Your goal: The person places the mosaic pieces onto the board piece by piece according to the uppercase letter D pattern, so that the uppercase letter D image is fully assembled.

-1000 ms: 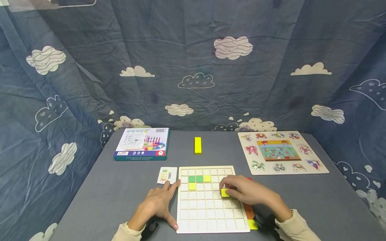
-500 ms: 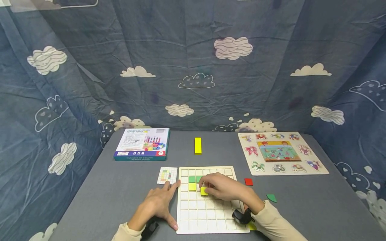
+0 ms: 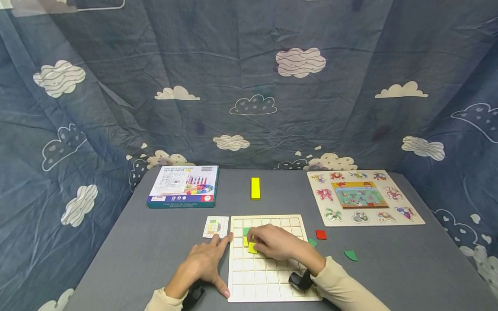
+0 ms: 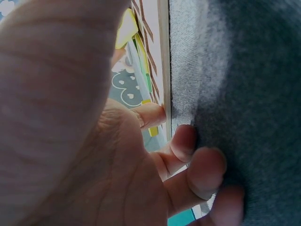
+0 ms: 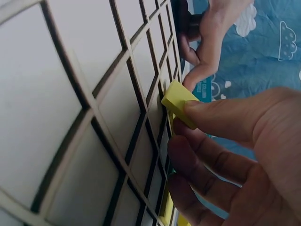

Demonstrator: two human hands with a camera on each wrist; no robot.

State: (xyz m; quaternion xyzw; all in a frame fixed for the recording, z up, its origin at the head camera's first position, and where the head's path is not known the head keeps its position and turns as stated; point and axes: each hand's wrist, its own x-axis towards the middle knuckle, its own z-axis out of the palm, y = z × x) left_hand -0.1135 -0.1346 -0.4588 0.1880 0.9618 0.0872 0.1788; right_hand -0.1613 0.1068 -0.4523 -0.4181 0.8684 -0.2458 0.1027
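This is a play corner screened off with cloth; whether it belongs to a home, a classroom or a studio cannot be told. Dark blue cloud-print fabric (image 3: 338, 125) hangs in creased folds behind the grey table (image 3: 128, 263) and along both its sides, enclosing it like a booth. The right wrist view shows the same cloud pattern. Children's learning toys give the place its character: a printed box of column beads (image 3: 183, 188), a sea-creature puzzle board (image 3: 372, 211) with a bright underwater picture, a gridded board (image 3: 249, 276), a small pattern card (image 3: 215, 227), a red square tile (image 3: 320, 234) and a green quarter-circle tile (image 3: 350, 255).
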